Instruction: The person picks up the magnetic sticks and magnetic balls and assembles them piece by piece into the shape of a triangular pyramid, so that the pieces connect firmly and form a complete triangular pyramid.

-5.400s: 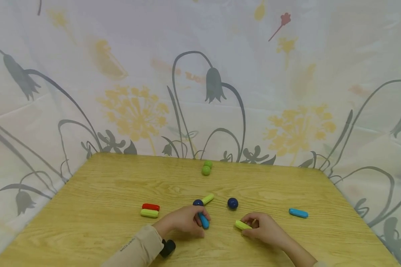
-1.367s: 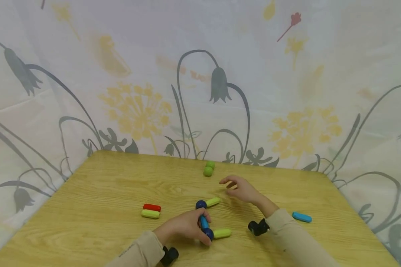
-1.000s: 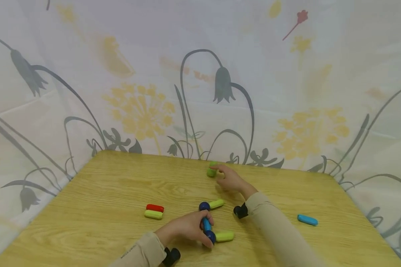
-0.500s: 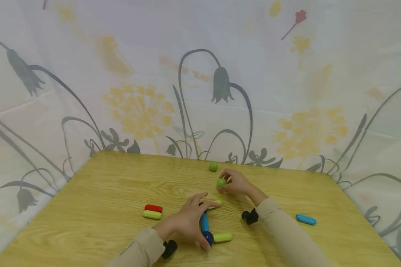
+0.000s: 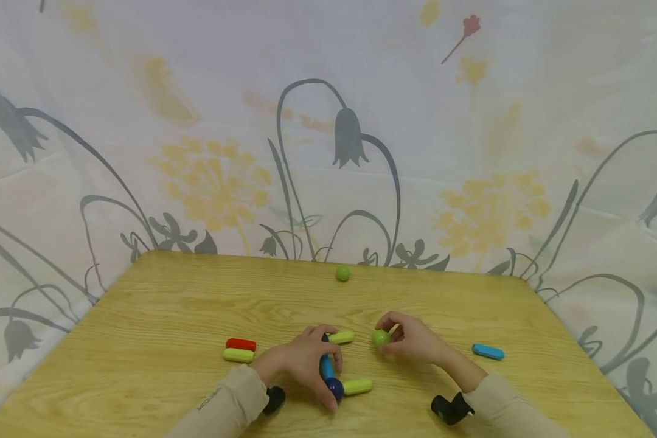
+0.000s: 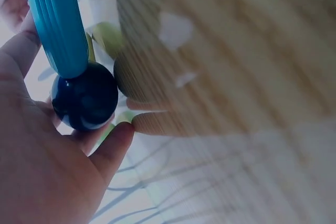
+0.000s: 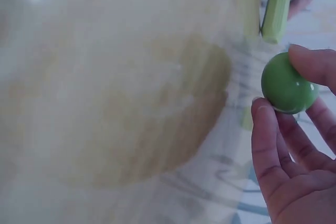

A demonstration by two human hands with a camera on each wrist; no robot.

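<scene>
My left hand (image 5: 301, 362) curves over a light blue rod (image 5: 326, 367), its fingers on both sides. A dark blue ball (image 5: 334, 387) joins the rod's near end, beside the thumb. Another dark blue ball at the far end is mostly covered by the fingers. From the two balls, one yellow-green rod (image 5: 342, 336) and a second yellow-green rod (image 5: 357, 387) point right, forming a three-sided frame. My right hand (image 5: 416, 340) pinches a green ball (image 7: 287, 83) between thumb and fingertips, just right of the far yellow-green rod and apart from it.
A second green ball (image 5: 342, 273) sits near the table's back edge. Left of the frame, a red rod (image 5: 241, 345) and a yellow-green rod (image 5: 238, 354) lie side by side. Another blue rod (image 5: 488, 351) lies to the right on the wooden table (image 5: 197, 292).
My right hand reached back, took one of the two green balls and brought it nearer, beside the frame. My left hand spread its fingers briefly, then curled them round the blue rod again.
</scene>
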